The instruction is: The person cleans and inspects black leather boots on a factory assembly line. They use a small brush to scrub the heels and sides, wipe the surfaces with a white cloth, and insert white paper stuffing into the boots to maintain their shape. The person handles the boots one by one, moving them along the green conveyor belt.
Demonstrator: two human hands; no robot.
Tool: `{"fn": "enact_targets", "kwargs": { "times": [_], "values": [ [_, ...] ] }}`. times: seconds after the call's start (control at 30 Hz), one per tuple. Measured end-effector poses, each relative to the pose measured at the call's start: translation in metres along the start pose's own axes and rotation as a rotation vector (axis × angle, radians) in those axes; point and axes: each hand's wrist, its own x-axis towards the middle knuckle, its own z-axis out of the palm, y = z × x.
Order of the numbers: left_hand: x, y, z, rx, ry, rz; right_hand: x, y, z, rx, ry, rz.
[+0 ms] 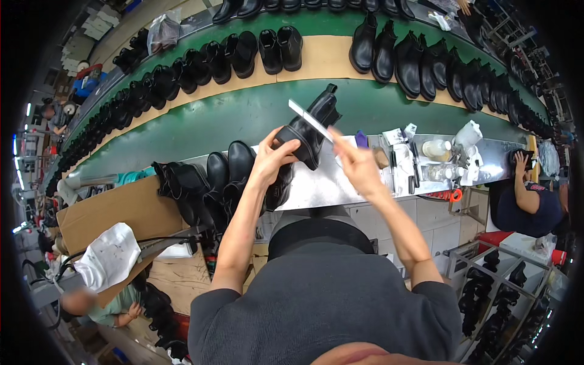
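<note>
My left hand (pixel 272 159) grips a black ankle boot (pixel 313 125) by its toe end and holds it tilted above the metal workbench (pixel 322 185). Pinched in my right hand (pixel 354 161) is a thin flat white tool (pixel 309 120), its blade laid across the boot's side. Both hands are raised over the bench edge, close together.
Several black boots (pixel 210 182) stand on the bench to the left. Rows of black boots (pixel 420 64) ride the curved green conveyor (pixel 243 115) behind. Bottles and rags (pixel 447 155) lie at the right. A person (pixel 526 201) works at the right, another (pixel 103 304) at lower left.
</note>
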Motion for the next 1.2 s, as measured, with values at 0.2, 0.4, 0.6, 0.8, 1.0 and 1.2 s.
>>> {"fn": "enact_targets", "kwargs": {
  "times": [0.2, 0.4, 0.6, 0.8, 1.0, 1.2],
  "values": [
    [-0.085, -0.035, 0.024, -0.147, -0.013, -0.221, -0.039, -0.074, -0.05, 0.03, 0.065, 0.168],
    [-0.079, -0.031, 0.018, -0.036, 0.022, -0.234, -0.059, -0.059, -0.034, 0.087, -0.265, 0.54],
    [-0.08, -0.032, 0.025, -0.097, -0.035, -0.198, -0.054, -0.07, -0.05, 0.106, 0.109, 0.167],
    [-0.083, -0.03, 0.019, -0.041, 0.028, -0.225, -0.136, -0.073, -0.03, 0.001, -0.275, 0.69],
    [-0.103, -0.037, 0.053, -0.189, 0.123, -0.169, -0.239, -0.005, -0.033, -0.442, -0.273, 1.03],
    [-0.106, -0.021, 0.056, 0.815, 0.102, 0.002, -0.258, 0.049, -0.037, -0.668, -0.215, 0.9]
  ]
}}
